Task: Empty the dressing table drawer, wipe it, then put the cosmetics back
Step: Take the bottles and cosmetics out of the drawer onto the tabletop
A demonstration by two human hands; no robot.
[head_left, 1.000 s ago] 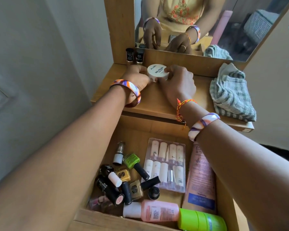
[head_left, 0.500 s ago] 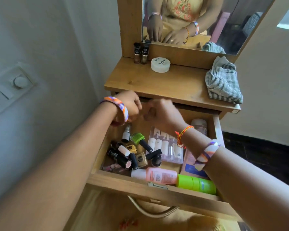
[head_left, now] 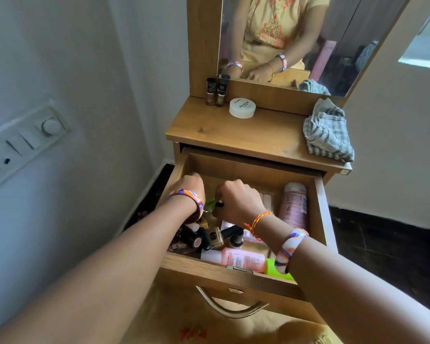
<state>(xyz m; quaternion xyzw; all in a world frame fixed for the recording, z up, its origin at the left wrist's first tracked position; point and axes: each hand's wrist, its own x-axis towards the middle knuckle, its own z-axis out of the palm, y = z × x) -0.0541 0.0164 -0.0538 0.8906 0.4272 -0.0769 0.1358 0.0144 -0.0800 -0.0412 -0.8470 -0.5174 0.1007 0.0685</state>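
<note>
The wooden drawer [head_left: 209,271] stands pulled out and holds several cosmetics: a pink bottle [head_left: 241,260], a green tube [head_left: 276,269], a mauve tube [head_left: 294,207], dark lipsticks [head_left: 194,238] and a gold nail polish [head_left: 215,238]. My left hand [head_left: 191,187] reaches down into the drawer's left side, its fingers hidden. Beside it, my right hand [head_left: 236,199] is closed around the black cap of a green nail polish bottle [head_left: 210,204]. On the table top [head_left: 246,137] sit a white round jar [head_left: 242,108] and two nail polish bottles [head_left: 215,91].
A striped grey cloth [head_left: 328,132] lies crumpled at the right end of the table top. The mirror [head_left: 296,33] rises behind it. A wall with a switch panel [head_left: 23,142] is close on the left. The drawer's metal handle [head_left: 231,306] hangs at the front.
Both hands left the white jar on the table top, came back and went down into the drawer. The right hand closed on the green nail polish bottle.
</note>
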